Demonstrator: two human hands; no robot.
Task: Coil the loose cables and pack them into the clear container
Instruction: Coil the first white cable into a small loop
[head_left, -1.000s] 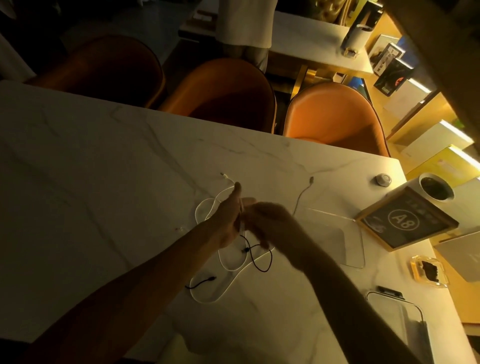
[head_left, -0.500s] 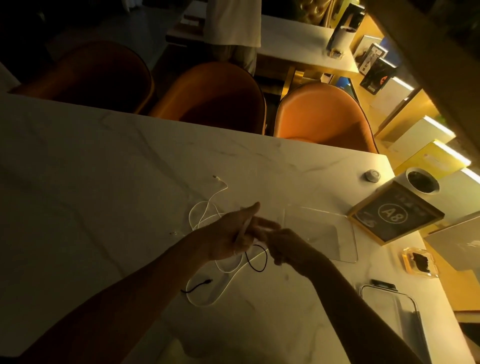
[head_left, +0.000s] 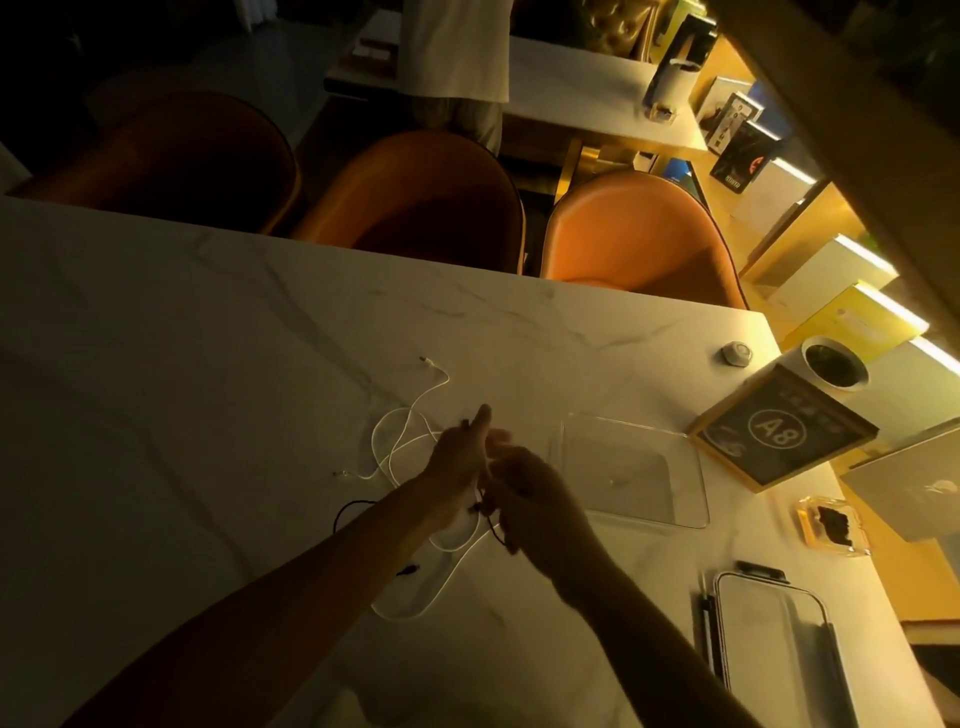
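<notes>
My left hand (head_left: 460, 462) and my right hand (head_left: 530, 493) meet over the middle of the marble table (head_left: 208, 364), both pinched on a thin cable between them. In the dim light I cannot tell its colour. A short dark strand (head_left: 485, 517) hangs below the fingers. Loose loops of white cable (head_left: 397, 434) lie on the table left of and under my hands, with one plug end (head_left: 426, 359) further back. A black cable (head_left: 353, 505) curls beside my left forearm. The clear container (head_left: 675, 514) stands open just right of my hands, with no cable inside.
The container's lid (head_left: 769, 623) with black clips lies at the front right. A framed A8 sign (head_left: 779, 431), a white cup (head_left: 834, 364), a small round knob (head_left: 736, 354), an amber ashtray (head_left: 831, 525) and a laptop (head_left: 924, 483) line the right edge. Orange chairs (head_left: 634, 234) stand behind the table.
The white cable end that stretched right toward the container has been drawn into my hands. The hands stay close together, working the cable between them.
</notes>
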